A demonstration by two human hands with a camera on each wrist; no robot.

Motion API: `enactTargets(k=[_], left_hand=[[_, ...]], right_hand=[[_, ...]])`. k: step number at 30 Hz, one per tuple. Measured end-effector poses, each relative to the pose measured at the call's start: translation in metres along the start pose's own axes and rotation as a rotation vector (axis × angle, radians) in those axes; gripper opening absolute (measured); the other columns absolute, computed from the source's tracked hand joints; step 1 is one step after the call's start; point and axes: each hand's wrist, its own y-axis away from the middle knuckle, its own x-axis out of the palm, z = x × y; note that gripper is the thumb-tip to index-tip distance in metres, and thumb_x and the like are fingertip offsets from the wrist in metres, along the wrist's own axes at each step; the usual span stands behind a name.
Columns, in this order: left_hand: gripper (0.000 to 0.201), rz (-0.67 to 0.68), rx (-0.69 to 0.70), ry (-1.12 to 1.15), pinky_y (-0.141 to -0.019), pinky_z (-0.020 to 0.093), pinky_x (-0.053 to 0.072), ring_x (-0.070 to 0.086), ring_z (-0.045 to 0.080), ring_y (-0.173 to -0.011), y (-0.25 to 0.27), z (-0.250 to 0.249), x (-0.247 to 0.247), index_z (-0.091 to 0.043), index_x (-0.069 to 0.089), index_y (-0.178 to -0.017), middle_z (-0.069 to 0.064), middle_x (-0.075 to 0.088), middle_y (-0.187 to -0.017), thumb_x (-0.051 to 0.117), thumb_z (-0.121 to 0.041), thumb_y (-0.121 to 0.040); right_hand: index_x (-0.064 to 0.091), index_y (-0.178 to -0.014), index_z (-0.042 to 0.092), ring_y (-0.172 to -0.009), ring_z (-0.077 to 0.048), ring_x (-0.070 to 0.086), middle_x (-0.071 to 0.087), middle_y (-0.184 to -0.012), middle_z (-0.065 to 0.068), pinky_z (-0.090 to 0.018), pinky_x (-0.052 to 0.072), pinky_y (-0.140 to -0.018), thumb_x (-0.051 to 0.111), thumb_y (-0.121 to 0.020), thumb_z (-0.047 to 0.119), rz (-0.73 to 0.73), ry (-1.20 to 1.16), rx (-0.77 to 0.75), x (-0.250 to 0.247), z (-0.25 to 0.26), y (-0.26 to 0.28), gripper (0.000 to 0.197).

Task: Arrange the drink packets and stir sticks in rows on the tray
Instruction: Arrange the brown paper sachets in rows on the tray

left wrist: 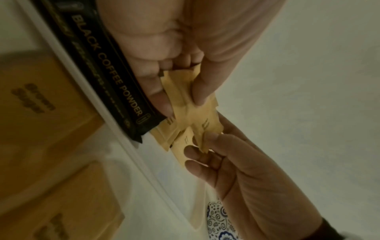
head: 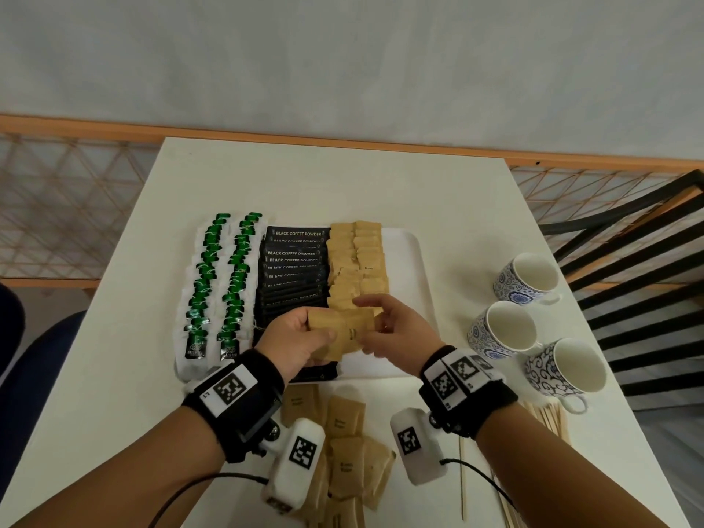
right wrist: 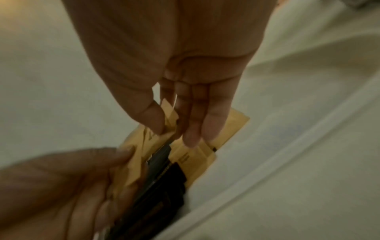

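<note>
On the white tray (head: 413, 276) lie rows of green tea packets (head: 213, 283), black coffee powder sticks (head: 295, 268) and tan brown sugar packets (head: 358, 261). Over the tray's near part, my left hand (head: 304, 339) grips a small fanned stack of brown sugar packets (head: 341, 333) between thumb and fingers. My right hand (head: 384, 325) pinches the right end of that stack. In the left wrist view the stack of packets (left wrist: 191, 116) is held by both hands beside a black coffee stick (left wrist: 115, 87). The right wrist view shows thumb and fingertips (right wrist: 191, 138) on the tan packets (right wrist: 193, 157).
Several loose brown sugar packets (head: 343, 451) lie on the table in front of the tray, partly under my wrists. Wooden stir sticks (head: 548, 417) lie at the near right. Three blue-patterned cups (head: 506, 329) stand right of the tray. A black chair is beyond the table's right edge.
</note>
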Motion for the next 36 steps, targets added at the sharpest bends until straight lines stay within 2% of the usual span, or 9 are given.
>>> enactTargets(k=[2, 4, 8, 10, 13, 17, 23, 29, 36], left_hand=[[0.020, 0.026, 0.026, -0.079, -0.049, 0.020, 0.051, 0.061, 0.016, -0.066, 0.000, -0.002, 0.001, -0.014, 0.063, -0.094, 0.008, 0.067, -0.084, 0.061, 0.005, -0.087], [0.019, 0.058, 0.035, -0.130, -0.051, 0.020, 0.051, 0.060, 0.014, -0.064, 0.000, -0.002, 0.002, -0.014, 0.064, -0.092, 0.007, 0.066, -0.082, 0.061, 0.005, -0.087], [0.022, 0.013, 0.018, -0.136, -0.060, 0.025, 0.055, 0.062, 0.017, -0.073, -0.003, 0.000, -0.001, -0.017, 0.064, -0.091, 0.006, 0.066, -0.088, 0.055, 0.003, -0.090], [0.028, -0.020, -0.007, -0.098, -0.066, 0.028, 0.057, 0.065, 0.019, -0.081, -0.004, -0.001, -0.005, -0.019, 0.064, -0.094, 0.007, 0.067, -0.095, 0.050, 0.005, -0.091], [0.027, -0.038, -0.018, -0.008, -0.067, 0.025, 0.058, 0.067, 0.018, -0.082, -0.003, -0.002, -0.011, -0.016, 0.063, -0.096, 0.007, 0.067, -0.097, 0.052, 0.008, -0.090], [0.025, -0.069, 0.013, -0.020, -0.068, 0.025, 0.053, 0.064, 0.013, -0.080, -0.002, -0.003, -0.016, -0.020, 0.064, -0.092, 0.000, 0.068, -0.089, 0.061, 0.004, -0.086], [0.023, -0.097, 0.011, 0.011, -0.054, 0.018, 0.054, 0.063, 0.015, -0.072, -0.003, -0.001, -0.018, -0.019, 0.065, -0.090, 0.003, 0.069, -0.085, 0.059, 0.004, -0.088], [0.023, -0.073, -0.012, 0.021, -0.057, 0.021, 0.057, 0.063, 0.015, -0.068, -0.005, -0.001, -0.018, -0.019, 0.067, -0.090, 0.006, 0.070, -0.085, 0.061, 0.004, -0.087], [0.020, -0.066, -0.031, 0.026, -0.055, 0.021, 0.057, 0.063, 0.015, -0.065, -0.002, -0.003, -0.015, -0.016, 0.067, -0.090, 0.008, 0.071, -0.086, 0.063, 0.004, -0.085]], right_hand=[[0.063, -0.097, 0.043, -0.070, -0.006, 0.060, 0.068, -0.082, 0.002, -0.018, 0.051, -0.066, 0.066, -0.083, 0.024, -0.042, 0.104, -0.059, 0.001, -0.001, 0.003, 0.024], [0.064, -0.083, 0.041, -0.076, 0.000, 0.058, 0.065, -0.084, 0.013, -0.011, 0.045, -0.068, 0.069, -0.084, 0.029, -0.051, 0.158, -0.079, -0.001, 0.001, 0.004, 0.013], [0.065, -0.078, 0.035, -0.081, -0.005, 0.060, 0.065, -0.082, 0.014, -0.018, 0.045, -0.074, 0.067, -0.085, 0.029, -0.058, 0.290, -0.027, -0.013, -0.005, 0.001, 0.009], [0.066, -0.083, 0.029, -0.075, -0.006, 0.061, 0.067, -0.076, 0.011, -0.018, 0.044, -0.067, 0.067, -0.084, 0.028, -0.110, 0.214, 0.050, -0.023, -0.016, -0.003, 0.002], [0.066, -0.081, 0.026, -0.061, -0.008, 0.060, 0.067, -0.065, 0.004, -0.022, 0.045, -0.056, 0.070, -0.082, 0.025, -0.144, 0.113, 0.164, -0.032, -0.028, -0.007, 0.005], [0.067, -0.078, 0.021, -0.059, -0.011, 0.060, 0.068, -0.067, 0.000, -0.025, 0.049, -0.055, 0.071, -0.081, 0.021, -0.124, 0.105, 0.257, -0.031, -0.033, -0.011, 0.004], [0.067, -0.074, 0.017, -0.057, -0.014, 0.060, 0.071, -0.069, -0.004, -0.023, 0.049, -0.050, 0.069, -0.078, 0.023, -0.170, 0.194, 0.283, -0.027, -0.036, -0.020, 0.008], [0.066, -0.077, 0.016, -0.059, -0.013, 0.062, 0.072, -0.072, -0.004, -0.024, 0.054, -0.052, 0.070, -0.078, 0.028, -0.193, 0.213, 0.276, -0.026, -0.032, -0.026, 0.013], [0.059, -0.075, 0.019, -0.058, -0.017, 0.063, 0.071, -0.073, -0.004, -0.035, 0.059, -0.062, 0.066, -0.078, 0.031, -0.221, 0.256, 0.250, -0.025, -0.029, -0.019, 0.015]])
